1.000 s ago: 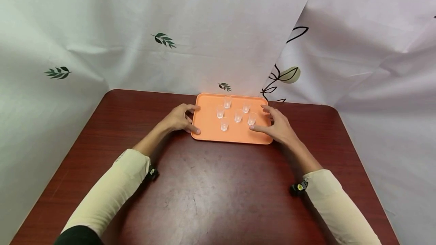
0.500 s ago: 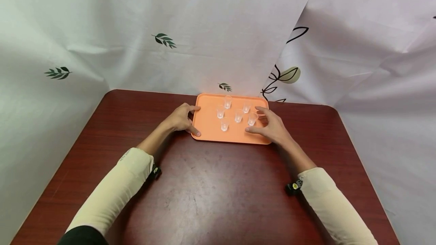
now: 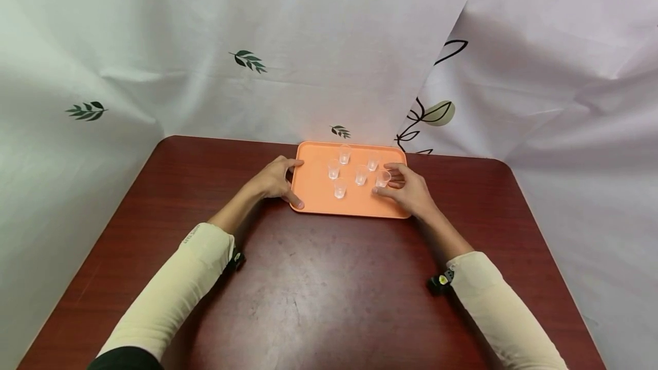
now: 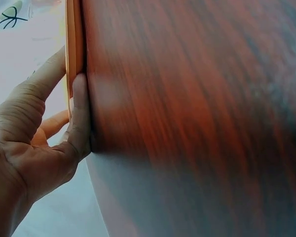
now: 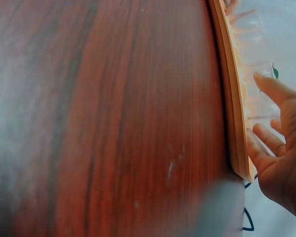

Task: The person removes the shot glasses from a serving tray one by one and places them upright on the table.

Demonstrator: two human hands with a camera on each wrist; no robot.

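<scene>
An orange tray (image 3: 319, 194) lies at the far middle of a dark red wooden table (image 3: 329, 284) and carries several small clear cups. My left hand (image 3: 280, 181) pinches the tray's left rim, thumb at the near corner and fingers at the far side. The left wrist view shows that hand (image 4: 44, 138) clamping the thin tray edge (image 4: 73, 49). My right hand (image 3: 397, 184) reaches over the tray's right side, index finger and thumb closed around the rightmost clear cup (image 3: 382, 178). In the right wrist view the right hand (image 5: 281, 158) curls past the tray rim (image 5: 232, 108) beside a blurred cup (image 5: 259, 66).
The other cups (image 3: 339, 188) stand upright across the tray's middle and back. White cloth printed with leaves (image 3: 247, 60) hangs close behind and beside the table. Bare tabletop stretches from the tray to the near edge, with my two sleeved forearms above it.
My right hand slid left from the tray's right rim onto the tray, and its index finger and thumb closed around the rightmost cup. The left hand kept its hold on the rim.
</scene>
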